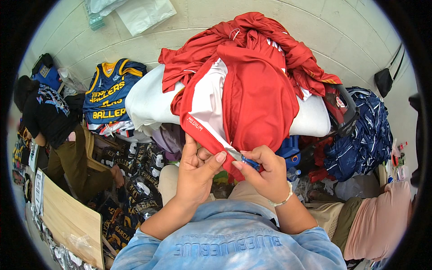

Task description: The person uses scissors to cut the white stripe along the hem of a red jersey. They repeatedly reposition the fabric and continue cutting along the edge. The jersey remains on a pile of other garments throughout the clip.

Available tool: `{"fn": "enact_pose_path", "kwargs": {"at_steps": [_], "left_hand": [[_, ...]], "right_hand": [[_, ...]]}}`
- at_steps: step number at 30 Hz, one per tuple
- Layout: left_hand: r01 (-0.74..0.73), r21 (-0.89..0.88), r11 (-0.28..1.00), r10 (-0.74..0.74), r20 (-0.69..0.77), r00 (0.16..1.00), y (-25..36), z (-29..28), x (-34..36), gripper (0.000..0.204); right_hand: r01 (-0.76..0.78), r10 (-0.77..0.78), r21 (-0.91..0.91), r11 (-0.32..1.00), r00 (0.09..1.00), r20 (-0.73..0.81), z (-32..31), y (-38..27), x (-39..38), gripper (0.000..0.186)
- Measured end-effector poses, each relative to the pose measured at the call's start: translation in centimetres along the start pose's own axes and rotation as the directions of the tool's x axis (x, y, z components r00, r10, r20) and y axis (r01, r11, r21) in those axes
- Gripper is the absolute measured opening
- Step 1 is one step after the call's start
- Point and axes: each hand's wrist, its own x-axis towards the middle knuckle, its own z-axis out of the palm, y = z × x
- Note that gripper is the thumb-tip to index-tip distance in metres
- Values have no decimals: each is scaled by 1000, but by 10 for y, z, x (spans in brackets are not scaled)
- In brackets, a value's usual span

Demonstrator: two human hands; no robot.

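Blue-handled snips (250, 164) at the edge of a red garment (261, 94).
L hand (196, 170) pinches garment's edge b/w thumb & fingers; R hand (269, 173), w/ pale bracelet (285, 198) at wrist, clasps the snips, blades right by the cloth. Garment's draped over front of white padded surface (150, 101), more red cloth (310, 58) heaped behind; navy jersey (108, 101) off to L side.

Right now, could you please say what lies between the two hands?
Between them, the head view shows an edge of the red garment and the blade of the blue-handled snips.
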Motion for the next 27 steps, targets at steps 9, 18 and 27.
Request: {"fn": "enact_pose_path", "kwargs": {"at_steps": [9,18,27], "left_hand": [[1,-28,1000,-2,-14,1000,-4,1,1,80],[23,-68,997,-25,-26,999,-1,-4,5,82],[22,-45,999,-23,-15,1000,-3,0,2,77]], "right_hand": [[-221,177,287,932,969,171,6,13,-4,19],[-173,178,416,893,984,25,0,12,-3,24],[0,0,39,999,1000,-14,3,3,-1,29]]}}
